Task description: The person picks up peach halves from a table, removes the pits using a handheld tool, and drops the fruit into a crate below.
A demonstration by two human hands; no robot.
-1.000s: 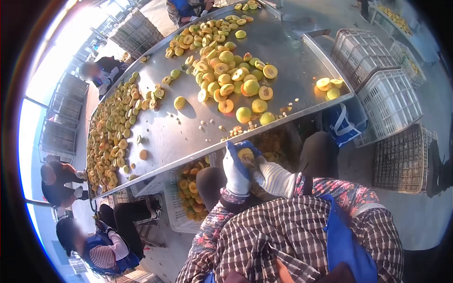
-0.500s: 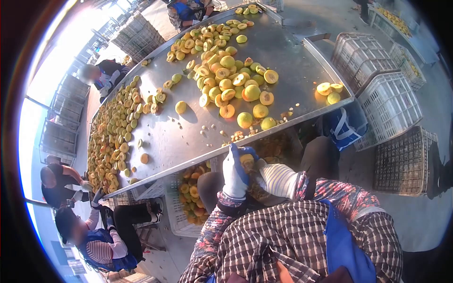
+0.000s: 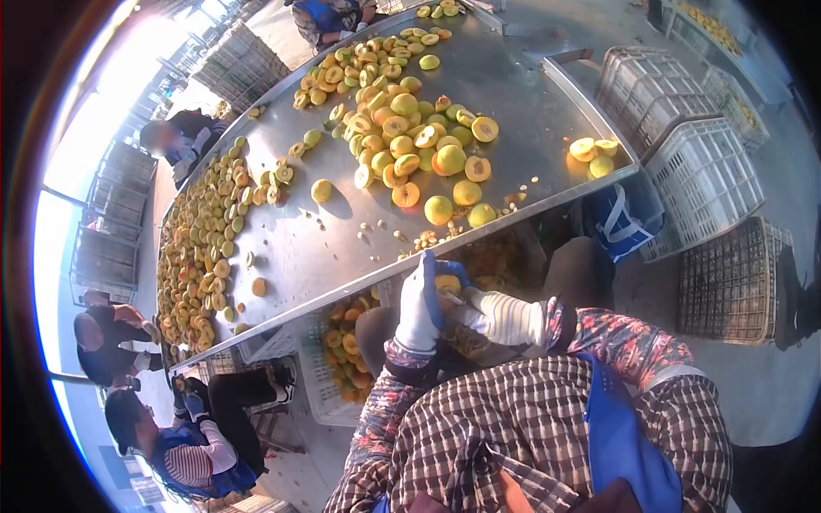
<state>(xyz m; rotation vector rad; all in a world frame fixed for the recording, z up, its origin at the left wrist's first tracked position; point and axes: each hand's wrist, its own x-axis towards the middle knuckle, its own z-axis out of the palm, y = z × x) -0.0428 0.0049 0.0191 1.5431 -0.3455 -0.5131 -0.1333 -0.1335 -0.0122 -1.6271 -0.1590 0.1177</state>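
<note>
Cupping a yellow fruit [image 3: 445, 283] in my left hand [image 3: 418, 306] near the table [image 3: 295, 256], my right hand [image 3: 506, 319] curled beside it — its grip unclear — I judge it light, soft, juice-slick, best held round its skin.

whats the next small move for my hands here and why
Perhaps work the right hand against the yellow stone fruit to loosen any pit: the left hand holds it, the right is up against it, and loose pits lie on the metal table nearby. Whether it holds a pit is hidden.
</note>
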